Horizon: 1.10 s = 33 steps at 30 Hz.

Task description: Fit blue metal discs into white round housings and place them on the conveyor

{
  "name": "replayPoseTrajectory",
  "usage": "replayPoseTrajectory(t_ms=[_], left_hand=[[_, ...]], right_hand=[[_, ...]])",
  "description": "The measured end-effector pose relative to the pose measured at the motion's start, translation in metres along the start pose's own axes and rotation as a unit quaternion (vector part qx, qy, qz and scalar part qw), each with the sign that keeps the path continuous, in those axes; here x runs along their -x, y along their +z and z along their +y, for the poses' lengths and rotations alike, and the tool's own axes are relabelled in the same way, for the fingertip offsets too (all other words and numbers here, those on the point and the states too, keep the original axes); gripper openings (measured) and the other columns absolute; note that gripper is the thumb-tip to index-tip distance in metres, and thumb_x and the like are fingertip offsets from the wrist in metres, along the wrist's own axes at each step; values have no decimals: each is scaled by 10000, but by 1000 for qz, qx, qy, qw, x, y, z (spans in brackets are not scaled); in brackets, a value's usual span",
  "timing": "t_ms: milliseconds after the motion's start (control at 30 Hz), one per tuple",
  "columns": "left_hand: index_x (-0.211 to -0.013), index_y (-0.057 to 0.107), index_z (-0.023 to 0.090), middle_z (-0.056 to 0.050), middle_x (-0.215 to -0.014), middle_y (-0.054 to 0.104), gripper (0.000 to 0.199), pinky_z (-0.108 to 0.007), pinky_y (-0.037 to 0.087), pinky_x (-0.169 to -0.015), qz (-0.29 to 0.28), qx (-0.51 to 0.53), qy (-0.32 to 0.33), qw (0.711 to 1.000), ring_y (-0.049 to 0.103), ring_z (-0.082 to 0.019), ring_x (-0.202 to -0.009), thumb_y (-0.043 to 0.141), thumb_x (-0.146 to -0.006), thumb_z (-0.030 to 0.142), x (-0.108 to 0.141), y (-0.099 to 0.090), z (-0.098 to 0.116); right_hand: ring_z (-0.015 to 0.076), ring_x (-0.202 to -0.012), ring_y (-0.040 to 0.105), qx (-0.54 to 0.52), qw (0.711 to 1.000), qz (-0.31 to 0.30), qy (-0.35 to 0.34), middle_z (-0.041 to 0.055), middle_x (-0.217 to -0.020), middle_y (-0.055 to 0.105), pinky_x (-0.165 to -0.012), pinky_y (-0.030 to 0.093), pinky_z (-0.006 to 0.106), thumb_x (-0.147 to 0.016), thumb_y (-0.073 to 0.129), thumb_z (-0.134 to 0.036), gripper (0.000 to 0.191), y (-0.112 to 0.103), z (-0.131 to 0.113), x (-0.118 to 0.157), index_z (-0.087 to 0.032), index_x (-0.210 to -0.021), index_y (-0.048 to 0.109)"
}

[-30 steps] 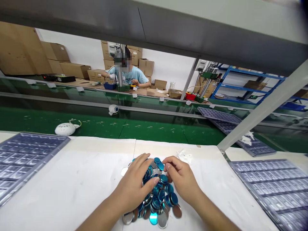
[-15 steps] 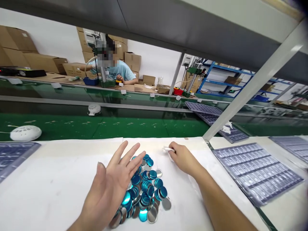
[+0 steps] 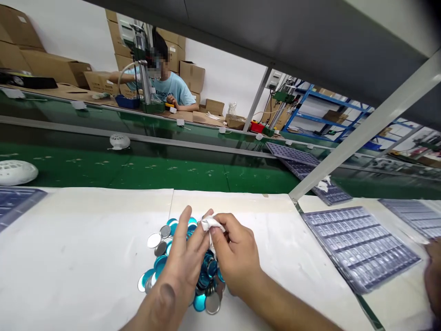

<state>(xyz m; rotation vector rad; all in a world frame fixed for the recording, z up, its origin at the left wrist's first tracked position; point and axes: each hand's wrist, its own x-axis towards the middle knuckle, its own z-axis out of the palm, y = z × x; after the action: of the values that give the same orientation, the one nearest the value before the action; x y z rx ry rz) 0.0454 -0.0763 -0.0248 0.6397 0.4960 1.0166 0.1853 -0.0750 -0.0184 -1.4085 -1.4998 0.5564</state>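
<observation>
My left hand (image 3: 184, 264) is over the pile with its fingers stretched out and apart, gripping nothing that I can see. My right hand (image 3: 239, 255) pinches a crumpled white wipe (image 3: 212, 223) between thumb and fingers. The wipe touches the fingers of my left hand. Beneath both hands lies a loose heap of round metal discs (image 3: 208, 269), some with shiny blue faces and some plain silver. A few silver discs (image 3: 154, 240) lie at the heap's left edge. My hands hide part of the heap.
A clear compartment tray (image 3: 361, 248) lies to the right, beside a slanted metal post (image 3: 365, 128). Another tray (image 3: 20, 202) is at the left edge. A green conveyor (image 3: 165, 170) runs behind. A person (image 3: 172, 92) sits across; another person's hand (image 3: 433, 276) shows at right.
My right hand has moved left with the wipe, up to my left hand. My left hand has turned and shifted right over the discs. The view has shifted slightly.
</observation>
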Motion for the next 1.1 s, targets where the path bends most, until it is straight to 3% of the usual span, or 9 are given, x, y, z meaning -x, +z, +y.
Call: replayPoseTrajectory(t_ms=[167, 267, 367, 467, 633, 733, 900, 1000, 1100], left_hand=[[-1470, 498, 429, -35, -1540, 524, 839, -529, 427, -1134, 21, 109, -64, 992, 392, -356, -1459, 596, -732, 817, 5, 0, 10], [-1441, 564, 331, -77, -1496, 564, 898, -453, 523, -1058, 55, 137, -80, 986, 438, -349, -1429, 614, -697, 830, 5, 5, 15], [-1425, 585, 297, -93, -1478, 577, 961, -475, 513, -1068, 61, 130, -90, 986, 435, -377, -1425, 665, -635, 838, 5, 10, 18], [-1363, 643, 290, -112, -1468, 583, 918, -575, 510, -1042, 76, 129, -109, 983, 450, -438, -1399, 714, -611, 812, 4, 13, 18], [-1336, 657, 229, -111, -1439, 608, 878, -523, 483, -1095, 56, 169, -112, 978, 357, -379, -1475, 611, -701, 834, 3, 13, 14], [-1340, 655, 224, -133, -1412, 628, 847, -592, 469, -1092, 57, 175, -123, 975, 381, -413, -1454, 577, -744, 821, 2, 10, 14], [-1330, 663, 122, -123, -1309, 710, 877, -367, 526, -1065, -49, 245, -125, 960, 506, -311, -1391, 509, -811, 812, 2, 9, 16], [-1416, 584, 117, -121, -1319, 708, 872, -361, 470, -1122, -127, 290, -124, 940, 498, -271, -1404, 405, -883, 784, 2, 9, 15], [-1480, 498, 95, -121, -1383, 667, 929, -340, 376, -1184, -146, 305, -116, 934, 465, -243, -1432, 363, -886, 796, 2, 8, 13]], right_hand=[[190, -678, 610, 52, 983, 54, -169, 48, -788, 681, -622, 480, 292, -928, 422, -117, 212, 1, -9, 5, -203, -960, 613], [183, -667, 602, 84, 979, 65, -174, 46, -781, 667, -618, 474, 289, -940, 428, -109, 204, 1, -9, 4, -194, -972, 610], [178, -685, 603, 93, 978, 67, -173, 45, -799, 670, -639, 480, 286, -939, 430, -94, 204, 1, -10, 5, -199, -995, 596], [183, -612, 554, 136, 955, 59, -257, 24, -700, 630, -591, 429, 310, -920, 418, -103, 206, 1, -13, 5, -202, -984, 586], [183, -641, 582, 171, 963, 104, -182, 22, -723, 646, -603, 408, 305, -933, 411, -102, 196, 0, -13, 2, -222, -919, 565], [192, -597, 529, 184, 941, 87, -271, 17, -652, 600, -581, 347, 331, -912, 387, -100, 208, 2, -10, 4, -202, -939, 566], [188, -618, 517, 201, 941, 133, -236, 28, -709, 625, -615, 362, 329, -911, 405, -65, 210, 1, -5, 3, -191, -968, 564], [178, -555, 464, 199, 934, 126, -268, -1, -628, 555, -578, 312, 327, -894, 385, -60, 217, -1, -4, 2, -197, -916, 551], [182, -577, 489, 215, 934, 122, -259, 10, -653, 584, -591, 343, 325, -899, 400, -78, 198, -2, -6, 2, -188, -907, 565]])
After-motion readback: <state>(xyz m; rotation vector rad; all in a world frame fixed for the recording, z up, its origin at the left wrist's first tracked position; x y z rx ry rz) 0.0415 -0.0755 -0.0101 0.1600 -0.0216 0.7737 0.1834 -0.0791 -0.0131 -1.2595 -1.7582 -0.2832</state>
